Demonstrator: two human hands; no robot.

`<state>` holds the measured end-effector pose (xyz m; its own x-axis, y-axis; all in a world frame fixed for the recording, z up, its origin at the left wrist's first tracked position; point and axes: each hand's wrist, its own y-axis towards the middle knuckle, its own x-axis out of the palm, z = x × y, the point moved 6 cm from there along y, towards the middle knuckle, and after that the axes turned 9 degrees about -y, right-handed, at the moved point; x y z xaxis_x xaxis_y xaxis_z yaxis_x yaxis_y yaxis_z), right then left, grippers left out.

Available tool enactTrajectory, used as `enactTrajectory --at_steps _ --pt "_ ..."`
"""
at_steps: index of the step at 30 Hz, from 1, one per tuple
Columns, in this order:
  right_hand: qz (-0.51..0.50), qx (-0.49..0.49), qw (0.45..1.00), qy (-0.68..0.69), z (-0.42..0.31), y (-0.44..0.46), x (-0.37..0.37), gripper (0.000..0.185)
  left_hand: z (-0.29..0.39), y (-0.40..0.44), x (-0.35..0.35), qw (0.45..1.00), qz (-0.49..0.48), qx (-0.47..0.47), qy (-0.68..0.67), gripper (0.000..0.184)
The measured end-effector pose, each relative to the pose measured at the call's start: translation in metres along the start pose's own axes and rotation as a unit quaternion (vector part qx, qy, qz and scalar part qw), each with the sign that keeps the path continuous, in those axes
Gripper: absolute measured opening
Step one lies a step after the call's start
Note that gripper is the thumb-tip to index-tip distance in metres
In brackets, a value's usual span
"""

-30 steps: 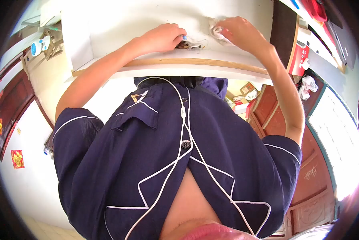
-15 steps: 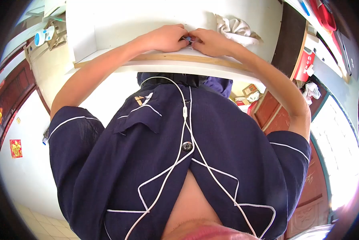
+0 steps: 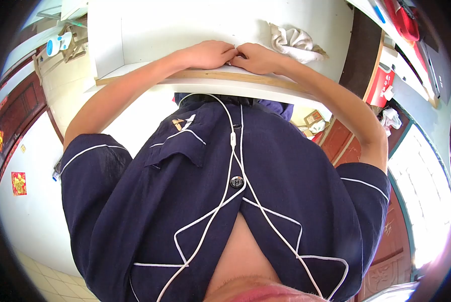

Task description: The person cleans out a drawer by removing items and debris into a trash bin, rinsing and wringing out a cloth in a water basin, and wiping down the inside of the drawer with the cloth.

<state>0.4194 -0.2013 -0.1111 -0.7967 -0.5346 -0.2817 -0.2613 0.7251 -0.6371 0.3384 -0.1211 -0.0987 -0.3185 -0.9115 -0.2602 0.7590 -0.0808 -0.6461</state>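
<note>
Small, mostly hidden item point(image 3: 229, 63), lying between left hand point(image 3: 211, 54) and right hand point(image 3: 258, 58), within a white, wood-edged compartment point(image 3: 107, 50); both hands' fingers curl inward, their grip impossible to tell. Crumpled off-white cloth point(image 3: 295, 42) lies beyond the right hand; low, steady fingertips suit so small a piece.

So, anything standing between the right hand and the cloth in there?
Nothing visible between the right hand and the white cloth, just bare drawer. The wooden edge runs on the near side, outside that gap. Whatever the fingertips may hold is hidden.
</note>
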Motion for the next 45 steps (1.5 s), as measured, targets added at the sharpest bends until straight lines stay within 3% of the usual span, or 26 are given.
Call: enactTrajectory --at_steps 4,6,8,9,13,16,18,19,21,24,29,31,32,35,36,38,45 --pt "0.009 -0.016 1.000 0.009 0.012 0.005 0.004 0.036 -0.013 0.006 0.004 0.999 0.030 0.016 -0.037 0.045" --pt "0.004 0.000 0.993 0.118 0.014 -0.003 -0.002 0.037 -0.002 0.006 -0.001 0.996 0.064 0.047 -0.039 0.045" --pt "0.017 -0.012 0.987 0.159 0.008 -0.009 -0.012 0.036 -0.004 0.005 -0.005 0.987 0.056 -0.053 -0.143 0.043" --pt "0.028 -0.022 0.979 0.203 0.003 -0.013 -0.018 0.035 0.000 0.006 -0.007 0.986 0.058 -0.056 -0.145 0.043" --pt "0.126 -0.028 0.981 0.148 -0.006 -0.010 -0.053 0.031 0.011 0.000 -0.036 0.931 0.197 -0.055 -0.304 0.038" --pt "0.179 -0.056 0.977 0.105 -0.017 -0.009 -0.077 0.034 -0.003 0.003 -0.049 0.912 0.227 -0.069 -0.335 0.036" --pt "0.214 -0.036 0.975 0.040 -0.027 -0.012 -0.088 0.029 0.004 0.001 -0.059 0.901 0.212 -0.017 -0.378 0.034" --pt "0.242 -0.012 0.970 -0.024 -0.029 -0.016 -0.089 0.025 0.006 0.002 -0.060 0.906 0.202 -0.013 -0.372 0.034" --pt "0.290 -0.025 0.956 -0.019 -0.035 -0.030 -0.086 0.024 0.011 0.002 -0.066 0.916 0.235 -0.032 -0.324 0.021" --pt "0.391 -0.054 0.919 -0.018 -0.051 -0.055 -0.078 0.024 0.042 -0.018 -0.063 0.919 0.246 0.063 -0.300 0.031" --pt "0.503 0.033 0.861 0.073 -0.063 -0.106 -0.035 0.028 0.072 -0.024 -0.047 0.936 0.189 0.162 -0.249 0.031" --pt "0.548 0.033 0.830 0.093 -0.063 -0.128 -0.010 0.024 0.089 -0.024 -0.032 0.955 0.147 0.210 -0.152 0.030" --pt "0.561 0.049 0.815 0.136 -0.075 -0.146 0.003 0.022 0.115 -0.042 -0.027 0.929 0.174 0.302 -0.122 0.029" --pt "0.612 0.075 0.754 0.226 -0.096 -0.190 0.044 0.016 0.148 -0.053 0.010 0.891 0.130 0.434 -0.015 0.030" --pt "0.625 0.113 0.742 0.216 -0.098 -0.203 0.060 0.016 0.158 -0.057 0.026 0.889 0.100 0.446 -0.006 0.030" --pt "0.653 0.163 0.707 0.217 -0.100 -0.225 0.099 0.016 0.167 -0.060 0.063 0.933 0.011 0.347 -0.090 0.030" --pt "0.732 0.191 0.515 0.403 -0.080 -0.238 0.300 0.014 0.137 -0.083 0.234 0.915 -0.206 0.347 -0.020 0.034"
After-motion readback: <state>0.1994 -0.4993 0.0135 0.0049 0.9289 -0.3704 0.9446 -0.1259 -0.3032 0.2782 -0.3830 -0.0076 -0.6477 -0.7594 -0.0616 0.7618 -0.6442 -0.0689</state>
